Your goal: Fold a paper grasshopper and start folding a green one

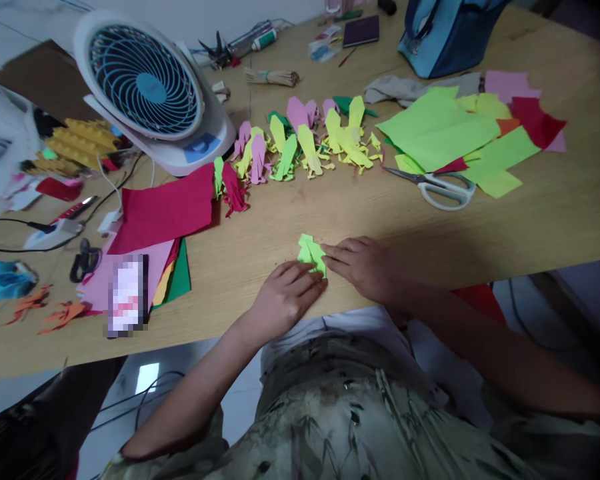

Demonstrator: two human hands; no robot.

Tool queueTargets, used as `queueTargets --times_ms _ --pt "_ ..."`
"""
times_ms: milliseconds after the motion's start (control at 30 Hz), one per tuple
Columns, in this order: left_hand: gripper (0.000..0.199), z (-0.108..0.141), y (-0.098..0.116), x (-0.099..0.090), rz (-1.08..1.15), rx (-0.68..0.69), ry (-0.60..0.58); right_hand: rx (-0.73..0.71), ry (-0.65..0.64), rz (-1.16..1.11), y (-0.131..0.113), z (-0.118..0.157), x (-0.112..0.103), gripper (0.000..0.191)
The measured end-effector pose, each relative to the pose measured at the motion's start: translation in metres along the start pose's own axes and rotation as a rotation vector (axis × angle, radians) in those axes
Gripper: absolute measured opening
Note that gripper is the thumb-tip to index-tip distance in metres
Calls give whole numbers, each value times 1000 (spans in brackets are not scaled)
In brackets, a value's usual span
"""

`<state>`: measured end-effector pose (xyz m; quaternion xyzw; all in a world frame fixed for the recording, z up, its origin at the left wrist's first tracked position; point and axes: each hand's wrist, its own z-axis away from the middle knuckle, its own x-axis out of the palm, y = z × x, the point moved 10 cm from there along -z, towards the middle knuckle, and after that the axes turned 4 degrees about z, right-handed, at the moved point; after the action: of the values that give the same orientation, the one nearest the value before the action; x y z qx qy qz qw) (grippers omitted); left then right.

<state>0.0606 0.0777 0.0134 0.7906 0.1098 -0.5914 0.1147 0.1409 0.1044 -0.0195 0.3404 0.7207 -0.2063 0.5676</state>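
Note:
A small piece of folded light-green paper [310, 253] lies on the wooden table [260, 230] near its front edge, creased, with short flaps at the top. My left hand [287, 293] rests over its lower part, fingers bent together and closed on it, the thumb hidden. From the right, my right hand [363, 267] reaches in with stretched fingers, their tips touching the paper's right edge; the hand is open. Farther back stands a row of folded paper figures in yellow [310, 147], pink [259, 157], green [285, 159] and red [234, 190].
White-handled scissors [447, 187] lie right, beside loose green sheets [440, 127]. At left are a fan [145, 87], a red sheet [165, 207], a phone [127, 293], orange folded figures [65, 313], a knife [75, 210] and cables. A blue bag [445, 40] stands at the back.

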Motion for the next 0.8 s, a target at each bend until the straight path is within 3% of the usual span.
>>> queueTargets --times_ms 300,533,800 --pt "26 3 3 4 57 0 -8 18 31 -85 0 -1 -2 31" --pt "24 6 -6 7 149 -104 41 -8 50 -71 -13 3 -10 29" --pt "34 21 -14 9 299 -187 116 -11 29 -76 -24 6 -17 33"
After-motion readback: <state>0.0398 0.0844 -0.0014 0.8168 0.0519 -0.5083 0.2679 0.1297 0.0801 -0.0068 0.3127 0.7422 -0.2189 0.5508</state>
